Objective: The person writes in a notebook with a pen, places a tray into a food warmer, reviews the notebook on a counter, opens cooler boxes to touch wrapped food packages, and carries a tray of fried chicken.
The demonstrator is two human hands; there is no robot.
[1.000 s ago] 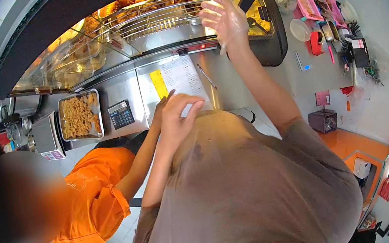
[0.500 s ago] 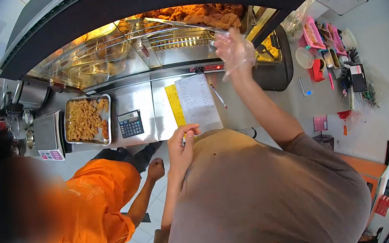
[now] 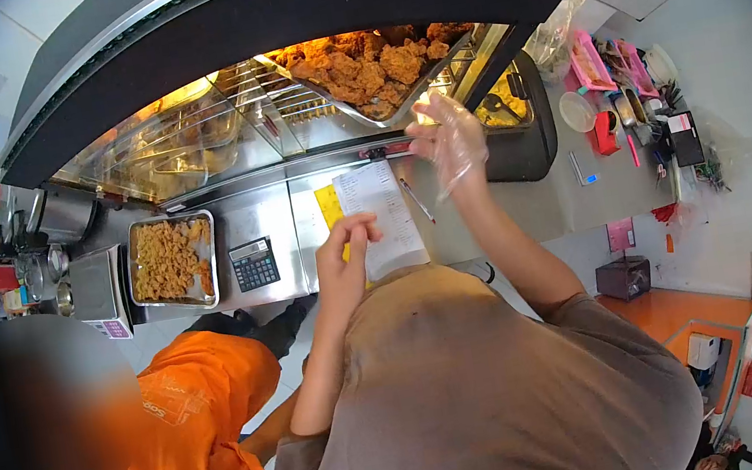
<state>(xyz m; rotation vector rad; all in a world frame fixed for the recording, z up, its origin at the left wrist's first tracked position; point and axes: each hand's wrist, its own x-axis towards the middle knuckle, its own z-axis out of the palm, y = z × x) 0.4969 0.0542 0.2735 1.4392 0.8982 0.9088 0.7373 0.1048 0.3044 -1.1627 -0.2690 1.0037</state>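
Observation:
My right hand [image 3: 458, 143], in a clear plastic glove, is raised in front of the heated display case [image 3: 298, 101]. Its fingers are apart and nothing is in them. Just beyond the fingertips is the near corner of a metal tray [image 3: 390, 120], which sits at an angle inside the case, heaped with fried chicken [image 3: 371, 70]. Bare and loosely bent, my left hand [image 3: 342, 255] hovers by the written sheet of paper [image 3: 382, 210], its thumb apart from the fingers and nothing visible in it. Under that sheet a yellow paper [image 3: 329, 205] sticks out.
A calculator [image 3: 254, 265], a pen [image 3: 418, 200] and a tray of small fried pieces [image 3: 171, 261] lie on the steel counter [image 3: 268, 198]. A scale [image 3: 99, 286] stands left. A person in an orange shirt [image 3: 198, 408] is close on my left. Pink baskets [image 3: 591, 64] stand right.
My right hand has come away from the chicken tray's edge and moved down toward me. More of the tray shows now, farther forward in the case. My left hand has risen slightly.

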